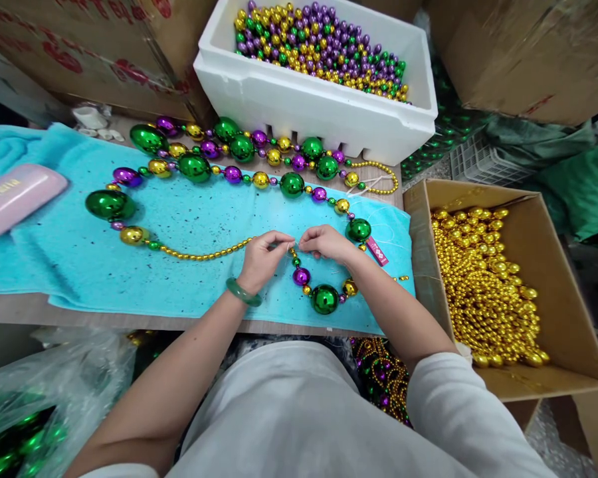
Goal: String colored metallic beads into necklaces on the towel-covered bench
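My left hand (265,257), with a green bangle at the wrist, pinches a thin white thread beside the end of a bead necklace (324,299). Close to its right, my right hand (325,241) is closed too, thumb and finger together on what looks like the same thread. A string of small gold beads (204,256) runs leftward from my left hand. The necklace loops round with large green, purple and gold beads. Behind it, finished-looking bead strands (241,148) lie along the back of the turquoise towel (189,292).
A white foam box (309,106) of loose beads stands at the back. To the right, a cardboard box (428,265) holds gold bead strings. A pink case (24,196) lies left; a small red packet (377,251) lies beside the necklace.
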Available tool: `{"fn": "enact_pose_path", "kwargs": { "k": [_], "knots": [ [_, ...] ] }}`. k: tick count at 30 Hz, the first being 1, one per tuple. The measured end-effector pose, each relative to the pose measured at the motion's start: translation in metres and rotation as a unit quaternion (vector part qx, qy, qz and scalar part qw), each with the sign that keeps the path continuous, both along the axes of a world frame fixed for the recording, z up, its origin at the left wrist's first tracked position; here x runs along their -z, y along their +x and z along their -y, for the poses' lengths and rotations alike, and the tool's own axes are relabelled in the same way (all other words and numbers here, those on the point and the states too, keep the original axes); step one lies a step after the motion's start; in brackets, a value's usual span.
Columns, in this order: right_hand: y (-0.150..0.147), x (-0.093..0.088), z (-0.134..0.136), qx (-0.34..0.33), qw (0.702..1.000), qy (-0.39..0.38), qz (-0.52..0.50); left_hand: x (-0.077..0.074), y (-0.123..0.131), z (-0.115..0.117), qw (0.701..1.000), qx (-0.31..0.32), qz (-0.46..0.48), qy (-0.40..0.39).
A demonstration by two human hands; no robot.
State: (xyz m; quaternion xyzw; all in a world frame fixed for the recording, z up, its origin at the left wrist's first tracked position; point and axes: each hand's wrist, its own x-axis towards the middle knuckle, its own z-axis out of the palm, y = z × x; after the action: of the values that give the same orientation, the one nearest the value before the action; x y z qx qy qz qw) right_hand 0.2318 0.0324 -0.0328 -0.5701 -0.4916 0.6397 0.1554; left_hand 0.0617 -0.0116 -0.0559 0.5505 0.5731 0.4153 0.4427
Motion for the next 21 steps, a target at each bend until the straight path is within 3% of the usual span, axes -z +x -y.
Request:
{"fn": "enact_pose_path", "kwargs": {
  "k": [4,7,9,11,13,17,21],
  "knots": [
    [0.022,-0.004,0.002,0.106,0.994,0.016,-0.017,0.003,-0.023,0.011,0.996,0.013,-0.088,0.026],
    [0.036,-0.005,0.005,0.218,0.971,0.0,-0.097,0.008,-0.035,0.018,0.987,0.014,-0.152,0.054],
    [0.038,-0.007,0.009,0.244,0.955,-0.016,-0.168,0.009,-0.036,0.02,0.989,-0.005,-0.145,0.042],
    [0.034,-0.011,0.012,0.233,0.941,-0.037,-0.244,0.006,-0.031,0.018,0.997,-0.035,-0.068,-0.002],
    [0.028,-0.013,0.014,0.206,0.931,-0.06,-0.294,0.0,-0.023,0.014,0.993,-0.064,0.077,-0.056],
    [0.015,-0.009,0.015,0.168,0.933,-0.073,-0.311,-0.013,-0.008,0.005,0.923,-0.073,0.358,-0.121],
    [0.006,0.0,0.014,0.147,0.942,-0.052,-0.296,-0.018,-0.001,-0.002,0.871,-0.067,0.461,-0.155]
  ]
}}
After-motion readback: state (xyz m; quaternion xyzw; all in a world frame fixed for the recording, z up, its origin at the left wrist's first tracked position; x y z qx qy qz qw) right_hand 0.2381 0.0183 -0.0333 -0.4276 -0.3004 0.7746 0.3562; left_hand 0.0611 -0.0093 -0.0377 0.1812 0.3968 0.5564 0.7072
